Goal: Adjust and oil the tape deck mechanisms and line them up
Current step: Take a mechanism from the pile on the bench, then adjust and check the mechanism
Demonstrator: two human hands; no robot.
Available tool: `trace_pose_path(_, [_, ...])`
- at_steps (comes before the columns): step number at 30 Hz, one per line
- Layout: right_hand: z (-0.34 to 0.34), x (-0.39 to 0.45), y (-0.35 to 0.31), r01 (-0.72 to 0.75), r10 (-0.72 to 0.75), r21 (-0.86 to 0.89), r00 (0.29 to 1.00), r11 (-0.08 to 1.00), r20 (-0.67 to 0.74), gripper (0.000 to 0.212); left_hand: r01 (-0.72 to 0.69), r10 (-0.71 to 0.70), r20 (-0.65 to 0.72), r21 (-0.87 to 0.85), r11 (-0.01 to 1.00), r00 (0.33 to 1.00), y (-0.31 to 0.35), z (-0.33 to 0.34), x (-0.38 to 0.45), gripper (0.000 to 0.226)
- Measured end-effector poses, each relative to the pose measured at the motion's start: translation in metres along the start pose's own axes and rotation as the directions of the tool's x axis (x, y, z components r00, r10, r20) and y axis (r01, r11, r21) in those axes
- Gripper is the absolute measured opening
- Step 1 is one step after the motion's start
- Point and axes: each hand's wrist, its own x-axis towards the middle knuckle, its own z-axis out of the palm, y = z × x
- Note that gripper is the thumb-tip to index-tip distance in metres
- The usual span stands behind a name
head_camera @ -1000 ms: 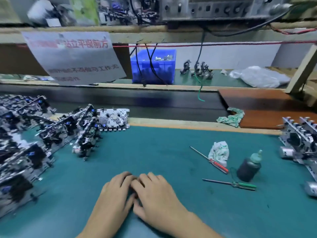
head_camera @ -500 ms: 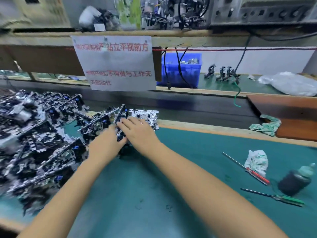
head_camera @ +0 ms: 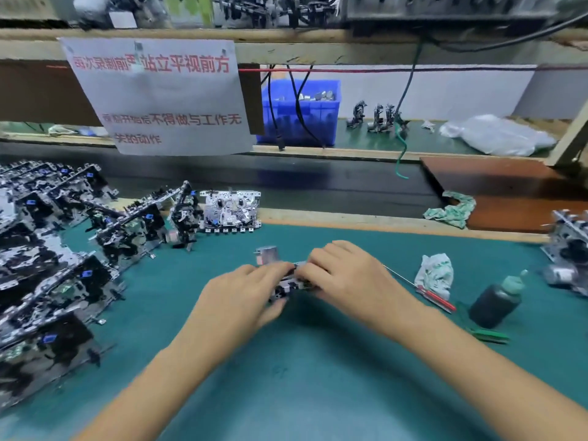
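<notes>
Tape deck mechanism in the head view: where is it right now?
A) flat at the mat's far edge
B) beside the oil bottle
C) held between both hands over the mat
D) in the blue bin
C: the left hand and right hand both grip the tape deck mechanism above the green mat.

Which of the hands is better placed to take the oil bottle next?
Probably the right hand. The dark oil bottle stands on the mat to its right, beside the red-handled screwdriver. The left hand could keep gripping the tape deck mechanism; the waiting mechanisms lie on its side.
</notes>
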Motion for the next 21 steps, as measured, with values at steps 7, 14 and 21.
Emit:
trace_pose_path(7, [-0.035,-0.124,-0.004,-0.111,0.112,-0.088,0.994,0.990,0.001,0.018,-0.232,0.191,-0.176,-0.249,0.940,0.966,0.082,0.053,-0.005,0.038])
trace_pose_path(14, [-0.033,-0.164,-0.014,-0.088,0.088,-0.017,0.996,0.996,0.002,0.023,0.015,0.064,0.116,-0.580,0.814,0.991,0.080,0.069,-0.011,0.115])
trace_pose_path(21, [-0.040,-0.169,-0.002,-0.450,0.503,0.316,0.857,0.835,-0.108,0.031,0.218,0.069,0.321,-0.770,0.600,0.945,0.082,0.076,0.001,0.113])
